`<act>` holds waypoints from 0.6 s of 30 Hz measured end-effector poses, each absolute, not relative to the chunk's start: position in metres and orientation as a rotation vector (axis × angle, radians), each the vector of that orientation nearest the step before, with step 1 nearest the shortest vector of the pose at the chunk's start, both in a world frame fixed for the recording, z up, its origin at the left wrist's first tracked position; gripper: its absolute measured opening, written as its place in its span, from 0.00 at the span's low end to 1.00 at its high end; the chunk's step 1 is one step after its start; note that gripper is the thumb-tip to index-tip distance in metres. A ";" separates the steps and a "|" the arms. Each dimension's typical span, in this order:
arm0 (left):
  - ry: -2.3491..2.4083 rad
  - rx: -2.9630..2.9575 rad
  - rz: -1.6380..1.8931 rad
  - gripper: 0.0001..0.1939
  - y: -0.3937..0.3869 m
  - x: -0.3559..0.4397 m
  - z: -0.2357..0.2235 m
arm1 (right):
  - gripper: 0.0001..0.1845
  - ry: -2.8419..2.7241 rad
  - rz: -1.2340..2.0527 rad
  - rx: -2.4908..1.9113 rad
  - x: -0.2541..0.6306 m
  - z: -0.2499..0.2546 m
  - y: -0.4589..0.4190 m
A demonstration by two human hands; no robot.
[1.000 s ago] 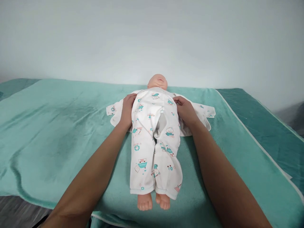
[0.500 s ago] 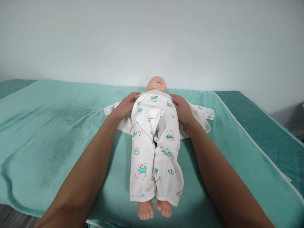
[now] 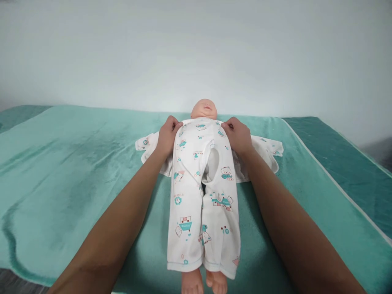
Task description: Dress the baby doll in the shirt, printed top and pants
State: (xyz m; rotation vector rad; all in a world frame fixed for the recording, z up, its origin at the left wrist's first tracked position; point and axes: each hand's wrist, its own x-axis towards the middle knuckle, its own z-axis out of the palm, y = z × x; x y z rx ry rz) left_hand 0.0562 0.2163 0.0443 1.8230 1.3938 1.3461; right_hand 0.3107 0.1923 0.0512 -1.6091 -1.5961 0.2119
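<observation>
A baby doll lies on its back, head at the far end and bare feet toward me. White printed baby trousers cover its legs and reach up over its chest. At the waistband's left corner, my left hand is closed, pinching the cloth between thumb and fingers. My right hand pinches the opposite corner in the same way. Beneath the trousers a white printed baby shirt has its sleeves spread to both sides. The doll's arms and trunk are hidden by the clothes.
A light green blanket lies under the doll. At the right a darker green cover shows beyond its pale edge. The white wall rises right behind the doll's head.
Both hands have gone from lying flat at the doll's sides to pinching the waistband corners. The trousers are now pulled straighter and smoother, with the crotch opening wider.
</observation>
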 end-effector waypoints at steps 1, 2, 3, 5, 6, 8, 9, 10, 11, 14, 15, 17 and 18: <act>1.420 1.815 1.364 0.12 0.216 0.058 0.044 | 0.11 -1.581 0.191 -1.647 0.309 0.051 0.194; 1.438 1.804 1.380 0.12 0.216 0.059 0.044 | 0.11 -1.566 0.178 -1.674 0.308 0.052 0.196; 1.451 1.792 1.395 0.12 0.216 0.060 0.044 | 0.11 -1.554 0.170 -1.691 0.308 0.052 0.198; 1.464 1.770 1.409 0.12 0.215 0.060 0.043 | 0.12 -1.549 0.184 -1.695 0.307 0.052 0.200; 1.455 1.766 1.401 0.12 0.215 0.060 0.042 | 0.12 -1.558 0.209 -1.683 0.307 0.052 0.200; 1.386 1.768 1.359 0.11 0.216 0.059 0.041 | 0.14 -1.585 0.295 -1.633 0.306 0.052 0.199; 1.333 1.768 1.331 0.12 0.216 0.058 0.041 | 0.15 -1.596 0.352 -1.595 0.306 0.053 0.197; 1.277 1.764 1.304 0.12 0.216 0.057 0.042 | 0.15 -1.604 0.413 -1.549 0.307 0.053 0.195; 1.228 1.754 1.281 0.13 0.217 0.056 0.042 | 0.16 -1.609 0.473 -1.497 0.307 0.054 0.193; 1.155 1.704 1.211 0.15 0.217 0.053 0.045 | 0.17 -1.646 0.632 -1.345 0.307 0.059 0.189; 1.140 1.700 1.187 0.15 0.216 0.052 0.047 | 0.17 -1.667 0.662 -1.308 0.307 0.060 0.188; 1.109 1.719 1.158 0.14 0.216 0.052 0.048 | 0.16 -1.689 0.659 -1.273 0.307 0.061 0.189; 1.099 1.737 1.163 0.13 0.216 0.052 0.048 | 0.15 -1.687 0.625 -1.277 0.306 0.060 0.190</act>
